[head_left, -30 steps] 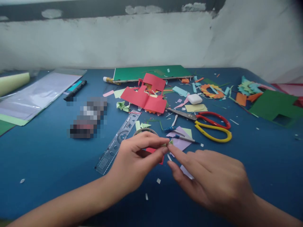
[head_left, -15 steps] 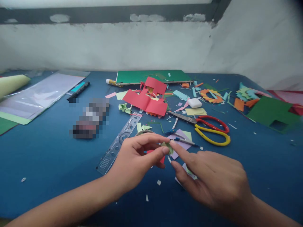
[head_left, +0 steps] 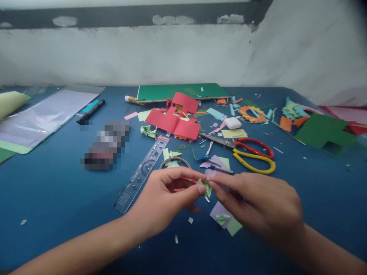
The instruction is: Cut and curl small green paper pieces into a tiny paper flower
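Observation:
Between my two hands is a small folded light green paper piece [head_left: 205, 188]. My left hand [head_left: 169, 198] pinches it from the left with thumb and index finger. My right hand [head_left: 258, 202] touches its right side, thumb and index finger closed together on its edge. A grey ring [head_left: 175, 159] lies just beyond my left hand, with light green scraps in and around it. Red paper shows partly behind my left fingers. Below my right hand are a lilac paper square [head_left: 218, 214] with a small green folded piece on it and a light green square [head_left: 234, 227].
Red-and-yellow-handled scissors [head_left: 252, 152] lie beyond my right hand. A clear ruler [head_left: 140, 175] is left of my left hand. Red cut paper [head_left: 172, 121], a white case [head_left: 233, 122] and a green board [head_left: 180, 91] lie farther back. Dark green paper [head_left: 318, 131] is at right.
My right thumb has closed up toward the index finger at the green piece. More of the ring and of the papers below my right hand now shows. The view has shifted slightly.

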`<action>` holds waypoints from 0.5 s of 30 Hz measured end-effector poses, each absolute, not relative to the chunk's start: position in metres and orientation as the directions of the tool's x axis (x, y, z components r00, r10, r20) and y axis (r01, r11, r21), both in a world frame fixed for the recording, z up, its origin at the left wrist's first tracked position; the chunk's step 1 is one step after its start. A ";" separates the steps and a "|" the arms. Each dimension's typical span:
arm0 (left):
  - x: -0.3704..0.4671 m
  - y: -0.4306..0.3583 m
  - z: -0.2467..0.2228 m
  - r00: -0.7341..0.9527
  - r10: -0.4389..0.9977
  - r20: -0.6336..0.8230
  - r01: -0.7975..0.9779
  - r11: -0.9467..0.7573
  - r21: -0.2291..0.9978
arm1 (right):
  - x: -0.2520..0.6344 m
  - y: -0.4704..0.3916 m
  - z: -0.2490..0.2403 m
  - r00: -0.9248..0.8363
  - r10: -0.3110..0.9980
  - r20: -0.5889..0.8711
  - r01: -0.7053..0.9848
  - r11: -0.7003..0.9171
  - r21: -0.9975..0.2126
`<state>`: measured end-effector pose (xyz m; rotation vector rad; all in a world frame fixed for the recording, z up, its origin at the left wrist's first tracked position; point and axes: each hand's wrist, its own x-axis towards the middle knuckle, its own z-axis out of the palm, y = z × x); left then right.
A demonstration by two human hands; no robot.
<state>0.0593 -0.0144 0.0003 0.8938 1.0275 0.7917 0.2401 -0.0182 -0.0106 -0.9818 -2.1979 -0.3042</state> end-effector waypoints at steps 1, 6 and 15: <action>0.059 -0.014 0.000 0.316 0.873 -0.371 -0.132 0.428 0.894 | 0.239 -0.018 -0.010 -0.471 0.566 0.677 0.722 0.688 -0.073; 0.059 -0.013 0.000 0.329 0.863 -0.383 -0.151 0.448 0.881 | 0.234 -0.018 -0.002 -0.409 0.701 0.584 0.704 0.650 -0.287; 0.060 -0.013 0.000 0.287 0.897 -0.336 -0.116 0.381 0.917 | 0.242 -0.017 -0.013 -0.516 0.543 0.663 0.663 0.743 -0.092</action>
